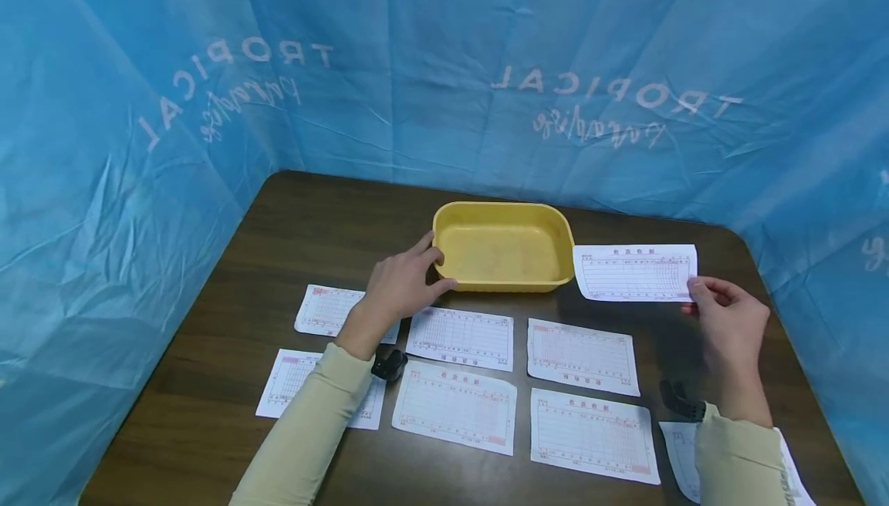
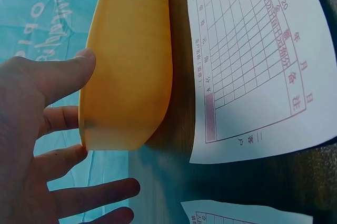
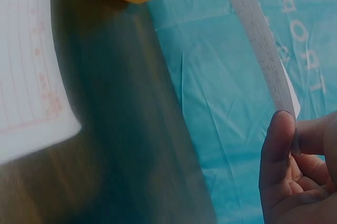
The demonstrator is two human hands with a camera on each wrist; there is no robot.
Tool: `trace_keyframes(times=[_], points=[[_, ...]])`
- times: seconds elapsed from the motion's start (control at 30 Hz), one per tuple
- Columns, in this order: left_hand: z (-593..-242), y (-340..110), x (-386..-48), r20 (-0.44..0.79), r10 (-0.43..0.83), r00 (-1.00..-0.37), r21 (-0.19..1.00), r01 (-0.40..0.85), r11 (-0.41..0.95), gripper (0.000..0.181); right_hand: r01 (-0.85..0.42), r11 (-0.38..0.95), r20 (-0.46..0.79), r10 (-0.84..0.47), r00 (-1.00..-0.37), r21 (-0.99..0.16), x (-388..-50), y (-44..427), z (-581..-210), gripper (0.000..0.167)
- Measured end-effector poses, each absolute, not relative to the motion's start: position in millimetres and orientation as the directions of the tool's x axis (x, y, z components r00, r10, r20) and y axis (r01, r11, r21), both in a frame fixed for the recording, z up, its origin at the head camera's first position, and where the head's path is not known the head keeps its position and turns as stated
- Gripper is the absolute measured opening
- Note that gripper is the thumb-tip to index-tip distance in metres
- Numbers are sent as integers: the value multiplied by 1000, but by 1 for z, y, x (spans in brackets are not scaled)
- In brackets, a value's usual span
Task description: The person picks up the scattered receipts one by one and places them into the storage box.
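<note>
A yellow plastic basin [image 1: 500, 287] stands toward the back of the brown table. At its front left corner my left hand [image 1: 403, 282] holds the rim, with the thumb [image 2: 79, 71] on the front side and two fingers against the edge; the other fingers are spread. My right hand [image 1: 732, 325] pinches the right end of a printed receipt slip [image 1: 635, 274] between thumb and fingers. The slip is raised above the table, just right of the basin. In the right wrist view the same slip [image 3: 258, 40] is nearly edge-on and slightly bent.
Several receipt slips lie in two rough rows in front of the basin, among them one slip [image 1: 582, 355] near the middle and another [image 1: 593, 436] closer. My right sleeve partly covers a slip [image 1: 677, 444]. Blue cloth [image 1: 444, 66] hangs around the table [image 1: 347, 193].
</note>
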State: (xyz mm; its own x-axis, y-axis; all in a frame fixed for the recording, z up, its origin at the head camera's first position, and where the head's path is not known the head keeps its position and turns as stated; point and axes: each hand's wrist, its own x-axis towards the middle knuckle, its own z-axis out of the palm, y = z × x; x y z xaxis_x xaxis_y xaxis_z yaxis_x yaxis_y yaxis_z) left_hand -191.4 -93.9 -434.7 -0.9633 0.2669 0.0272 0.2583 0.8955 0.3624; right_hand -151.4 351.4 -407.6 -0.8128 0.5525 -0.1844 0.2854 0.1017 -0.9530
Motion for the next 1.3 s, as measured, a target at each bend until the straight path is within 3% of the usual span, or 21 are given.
trace_keyframes(times=[0.33,0.97,1.3], points=[[-436,-93,-189,15,268,-963,338,257,905,48,298,110,-187,567,-802,-948,-157,339,-410,57],[-436,-86,-191,-3,283,-959,317,267,910,48,334,280,-141,538,-831,-900,-172,325,-405,59],[-433,-93,-192,2,251,-968,328,238,914,48,275,285,-107,490,-865,-918,-185,308,-402,60]])
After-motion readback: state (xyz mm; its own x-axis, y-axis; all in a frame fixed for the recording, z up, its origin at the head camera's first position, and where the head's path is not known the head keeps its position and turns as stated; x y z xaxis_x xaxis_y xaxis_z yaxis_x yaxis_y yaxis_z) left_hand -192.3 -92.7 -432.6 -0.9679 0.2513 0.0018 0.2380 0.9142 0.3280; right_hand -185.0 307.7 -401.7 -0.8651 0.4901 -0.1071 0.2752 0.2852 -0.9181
